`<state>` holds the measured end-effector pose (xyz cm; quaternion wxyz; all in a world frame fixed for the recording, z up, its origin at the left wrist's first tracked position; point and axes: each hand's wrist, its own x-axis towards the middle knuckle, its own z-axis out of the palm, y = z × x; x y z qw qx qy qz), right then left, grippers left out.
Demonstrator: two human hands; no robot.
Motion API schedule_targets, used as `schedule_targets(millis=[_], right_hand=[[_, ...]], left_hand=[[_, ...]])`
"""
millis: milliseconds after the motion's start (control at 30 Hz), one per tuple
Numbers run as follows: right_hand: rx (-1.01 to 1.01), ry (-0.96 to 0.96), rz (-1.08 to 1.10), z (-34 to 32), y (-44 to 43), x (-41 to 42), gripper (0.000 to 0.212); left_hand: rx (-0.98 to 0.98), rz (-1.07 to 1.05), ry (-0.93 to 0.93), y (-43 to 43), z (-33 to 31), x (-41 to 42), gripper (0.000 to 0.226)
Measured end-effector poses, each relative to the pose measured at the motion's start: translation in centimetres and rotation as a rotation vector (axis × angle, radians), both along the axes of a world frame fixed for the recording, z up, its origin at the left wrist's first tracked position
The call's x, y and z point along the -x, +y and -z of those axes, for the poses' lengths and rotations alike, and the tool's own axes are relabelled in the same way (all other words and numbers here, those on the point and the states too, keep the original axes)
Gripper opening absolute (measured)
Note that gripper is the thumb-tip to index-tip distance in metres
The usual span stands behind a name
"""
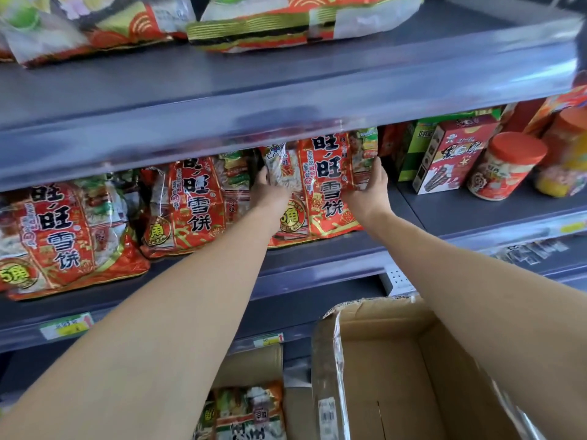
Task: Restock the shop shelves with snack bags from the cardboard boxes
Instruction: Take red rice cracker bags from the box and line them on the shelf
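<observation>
Both hands clasp the rice-cracker bag (330,185) by its side edges, left hand (270,188) and right hand (370,192) with fingers curled round it, as it stands on the middle shelf (349,249). The bag probably wants pushing straight back, kept upright (the upper shelf's lip (286,122) hangs just above the bag). Left of the bag, a second rice-cracker bag (190,204) crowds close; right of the bag, a bare gap runs to the biscuit box (451,157).

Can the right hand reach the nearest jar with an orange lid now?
Probably not yet: the right hand is gripping the red snack bag. The jar stands unblocked to its right, on the same shelf.
</observation>
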<state>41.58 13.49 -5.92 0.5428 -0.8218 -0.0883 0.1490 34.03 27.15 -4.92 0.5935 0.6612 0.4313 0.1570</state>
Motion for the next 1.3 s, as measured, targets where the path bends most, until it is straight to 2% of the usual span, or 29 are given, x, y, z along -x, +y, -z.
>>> schedule_targets(millis=[133,267,400,667,1000,1300], right_hand=[[0.15,-0.156,-0.066,0.9,-0.6,0.8,0.086],[0.184,-0.194,-0.101,0.9,-1.8,1.7,0.081],[0.222,-0.203,-0.146,-0.2,-3.8,3.1,0.07],[0.213,-0.245,-0.248,-3.7,-9.6,8.8,0.046],[0.311,-0.293,-0.407,-4.2,-16.8,16.7,0.046],[0.324,-0.346,-0.503,-4.6,-16.0,22.8,0.044]], left_hand=[[-0.113,0.007,0.077,-0.9,0.2,0.5,0.072],[-0.258,-0.018,0.106,-2.1,-0.5,1.2,0.066],[-0.351,0.004,0.1,-4.4,-1.0,2.7,0.047],[-0.355,0.105,0.054,-11.6,-2.5,8.6,0.042],[-0.354,0.144,0.061,-18.9,-2.6,17.3,0.037],[-0.416,0.177,0.111,-17.5,-3.4,25.8,0.035]])
